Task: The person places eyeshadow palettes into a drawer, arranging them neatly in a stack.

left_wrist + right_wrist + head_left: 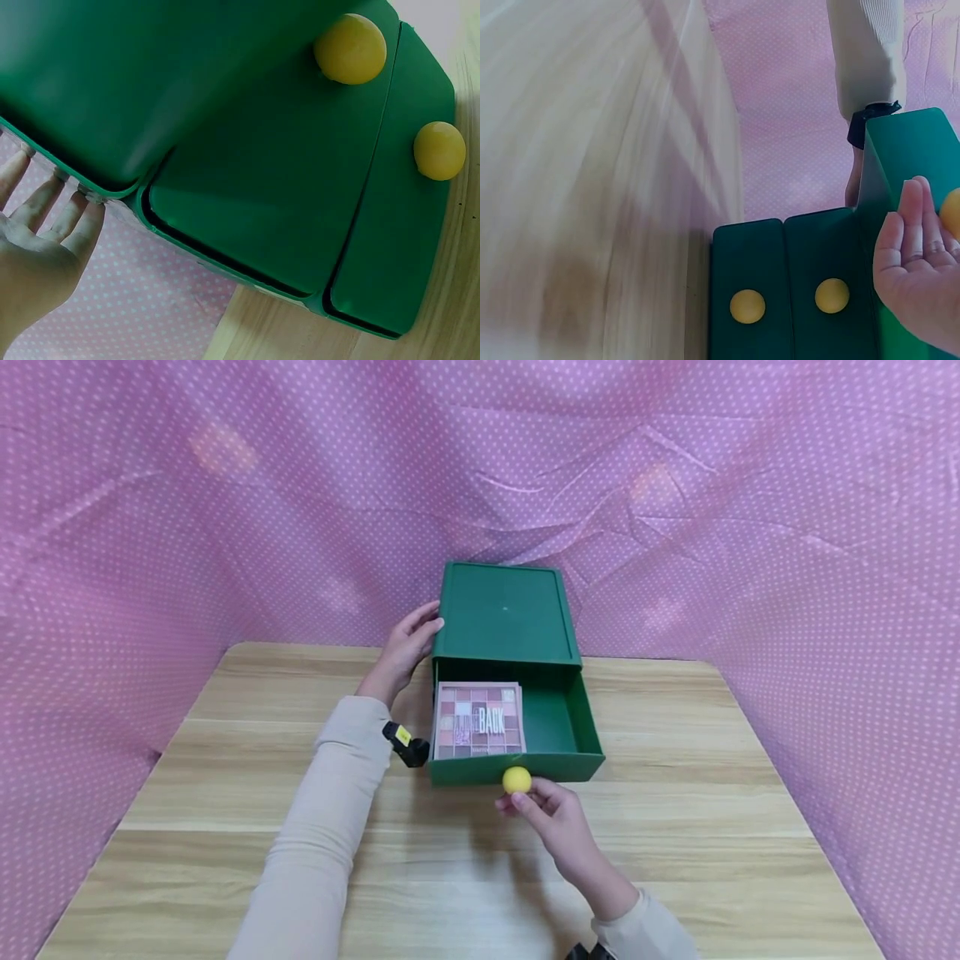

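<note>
A green cabinet (506,610) stands on the table with its top drawer (555,767) pulled out. Inside that drawer, on the left, lies an eyeshadow palette (480,727) with several pink and mauve pans and the word BACK on it. My left hand (407,647) rests against the cabinet's left side, its fingers fairly straight on the wall (49,232). At the drawer front, my right hand (558,818) pinches the round yellow knob (517,780) between thumb and fingers. From the right wrist view the fingers lie beside this knob (951,214), and the thumb is hidden.
Below the pulled-out drawer are two closed drawers with yellow knobs (748,306). The wooden table (712,793) extends to both sides of the cabinet. Pink dotted cloth (337,485) hangs behind and around the table. A black wrist camera (407,745) sits beside the drawer's left wall.
</note>
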### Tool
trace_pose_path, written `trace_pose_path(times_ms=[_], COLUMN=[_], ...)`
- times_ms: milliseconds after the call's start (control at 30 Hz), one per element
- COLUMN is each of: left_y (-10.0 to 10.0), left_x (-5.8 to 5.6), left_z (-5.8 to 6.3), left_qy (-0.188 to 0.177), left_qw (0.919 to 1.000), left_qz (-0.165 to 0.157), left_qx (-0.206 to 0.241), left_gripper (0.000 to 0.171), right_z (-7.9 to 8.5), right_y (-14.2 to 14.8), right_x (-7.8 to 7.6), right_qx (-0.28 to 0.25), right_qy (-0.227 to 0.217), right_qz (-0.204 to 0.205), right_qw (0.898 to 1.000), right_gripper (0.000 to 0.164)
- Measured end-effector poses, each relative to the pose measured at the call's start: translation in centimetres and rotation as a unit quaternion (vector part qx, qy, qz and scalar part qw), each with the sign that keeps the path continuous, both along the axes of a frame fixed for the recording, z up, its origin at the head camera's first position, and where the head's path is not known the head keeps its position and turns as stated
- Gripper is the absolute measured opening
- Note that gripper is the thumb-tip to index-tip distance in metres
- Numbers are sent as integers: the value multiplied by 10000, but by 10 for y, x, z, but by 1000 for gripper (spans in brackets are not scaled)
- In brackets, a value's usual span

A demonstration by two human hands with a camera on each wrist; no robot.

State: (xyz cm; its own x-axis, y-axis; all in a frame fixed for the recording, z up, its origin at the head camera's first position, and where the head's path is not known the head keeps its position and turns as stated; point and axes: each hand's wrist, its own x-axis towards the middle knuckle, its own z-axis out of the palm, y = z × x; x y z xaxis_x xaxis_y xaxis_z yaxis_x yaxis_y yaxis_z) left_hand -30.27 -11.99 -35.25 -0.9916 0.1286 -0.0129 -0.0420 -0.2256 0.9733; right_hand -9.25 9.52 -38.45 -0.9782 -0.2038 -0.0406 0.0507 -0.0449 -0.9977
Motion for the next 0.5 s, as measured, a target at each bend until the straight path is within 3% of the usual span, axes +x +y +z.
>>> trace_pose_path(times_ms=[500], left_y=[0], left_x=[2], left_z=[0], left_qy=[54], left_qw=[9999], left_qz=[-4], left_qx=[-145], left_gripper=[43], right_z=[3], right_y=[-1], right_x=[-26], right_qx=[180], right_qy=[-39], right_qz=[82], right_qw=[9998], right_gripper=[40])
